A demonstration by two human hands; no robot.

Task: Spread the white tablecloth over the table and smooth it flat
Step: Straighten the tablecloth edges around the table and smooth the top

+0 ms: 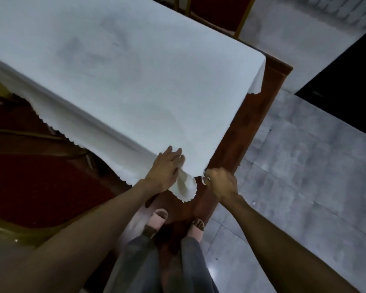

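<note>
White tablecloth (pixel 118 81) covers most of the worktop (pixel 247 123) — bare wood strip at right. My left hand (pixel 165 172) lies flat, fingers straight, on the near corner; right hand (pixel 219 182) pinches the cloth's edge, lower centre.

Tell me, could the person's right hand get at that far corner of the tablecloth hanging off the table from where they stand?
Probably not. The right hand grips the tablecloth edge at the near corner, while the far corner hangs off the other end of the wooden table. Nothing blocks the way, but it looks beyond arm's reach without stepping along.
</note>
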